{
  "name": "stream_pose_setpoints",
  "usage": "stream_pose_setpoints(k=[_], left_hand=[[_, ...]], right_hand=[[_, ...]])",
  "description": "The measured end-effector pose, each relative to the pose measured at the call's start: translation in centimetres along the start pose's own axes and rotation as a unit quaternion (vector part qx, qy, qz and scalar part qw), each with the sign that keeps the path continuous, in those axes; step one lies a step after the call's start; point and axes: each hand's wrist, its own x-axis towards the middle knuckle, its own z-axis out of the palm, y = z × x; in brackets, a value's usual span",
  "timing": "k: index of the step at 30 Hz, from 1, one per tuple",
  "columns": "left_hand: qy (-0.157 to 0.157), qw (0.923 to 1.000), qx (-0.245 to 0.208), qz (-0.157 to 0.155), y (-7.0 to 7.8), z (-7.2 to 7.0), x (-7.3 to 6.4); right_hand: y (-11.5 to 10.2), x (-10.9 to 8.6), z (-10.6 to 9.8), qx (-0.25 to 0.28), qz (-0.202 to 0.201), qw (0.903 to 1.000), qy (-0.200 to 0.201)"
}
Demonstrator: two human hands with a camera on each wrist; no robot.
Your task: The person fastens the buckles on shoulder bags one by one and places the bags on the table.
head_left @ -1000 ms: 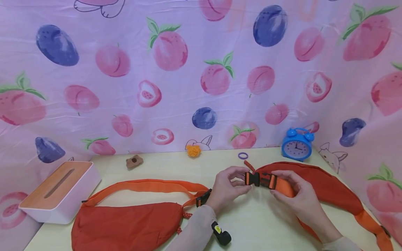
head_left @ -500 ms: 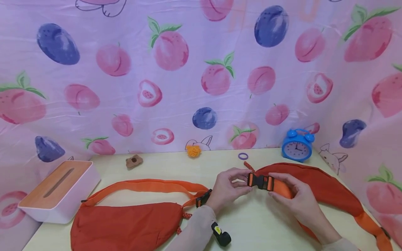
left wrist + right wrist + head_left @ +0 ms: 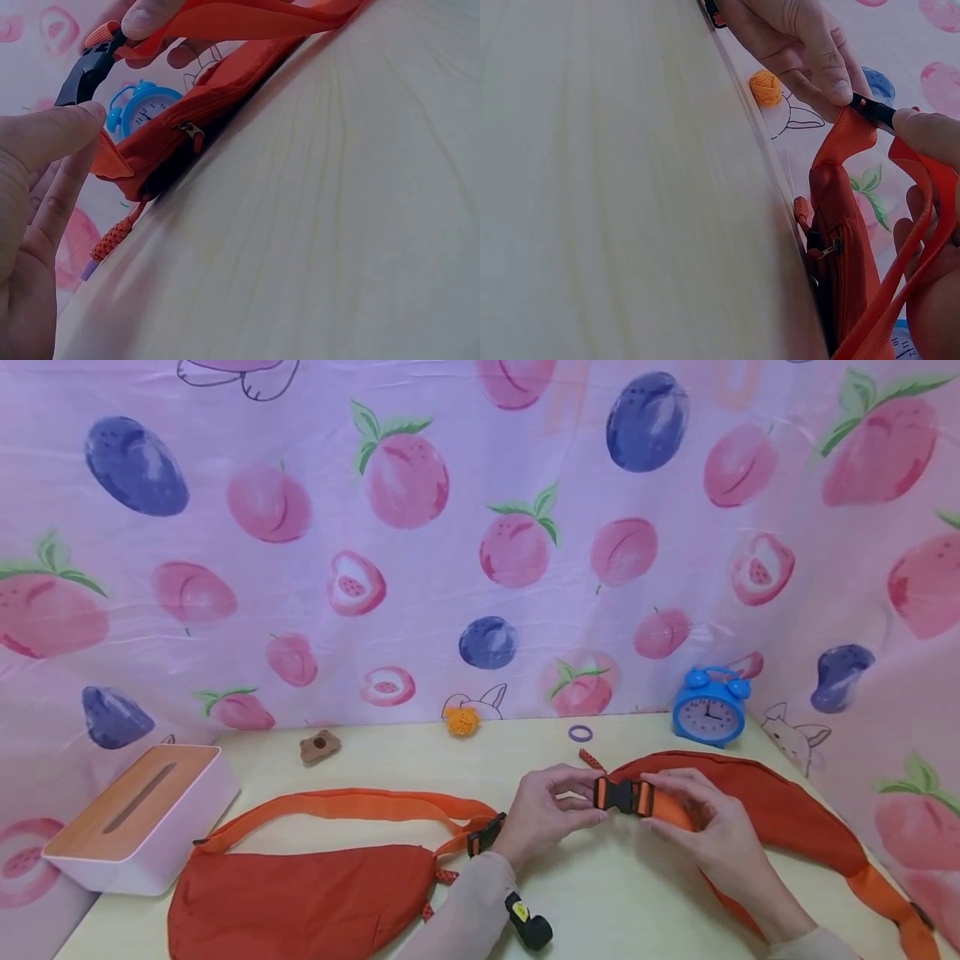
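Observation:
A black side-release buckle on orange webbing is held up above the table, its two halves together. My left hand pinches its left end between thumb and fingers. My right hand pinches the other end, where the orange strap loops back. The red waist bag this strap belongs to lies behind and right of my hands. In the left wrist view, the thumbs press either end of the buckle, and the bag's zipper pull shows below. The right wrist view shows the buckle edge-on.
A second red waist bag with its buckle lies at left, partly under my left forearm. A tissue box stands far left. Along the back are a brown object, orange yarn ball, purple ring and blue alarm clock.
The buckle halves have come together from being partly apart. My left hand has shifted slightly right, and my right hand slightly left. The bags have stayed in place.

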Motion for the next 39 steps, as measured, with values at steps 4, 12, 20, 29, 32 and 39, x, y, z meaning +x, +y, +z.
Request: stream_pose_setpoints(k=[4,12,20,29,32,39], left_hand=[[-0.004,1.0,0.002,0.006,0.06,0.16,0.06],[-0.016,0.9998,0.005,0.01,0.34,0.21,0.08],[-0.013,0.9998,0.013,0.009,0.39,0.26,-0.13],[-0.008,0.9997,0.025,0.001,0.26,0.31,0.0],[-0.01,0.9997,0.023,0.002,0.19,0.29,0.01],[-0.007,0.9988,0.049,0.006,-0.24,0.11,-0.03]], right_hand=[[-0.05,-0.12,-0.09,0.001,-0.004,1.0,0.003],[0.03,-0.25,0.11,0.012,0.001,0.9999,-0.004],[-0.07,-0.32,0.41,0.015,0.015,0.9997,-0.013],[-0.29,-0.22,0.47,-0.006,0.019,0.9998,-0.008],[-0.3,-0.17,0.48,-0.01,0.018,0.9998,-0.006],[-0.19,-0.09,0.56,-0.021,0.029,0.9993,-0.011]])
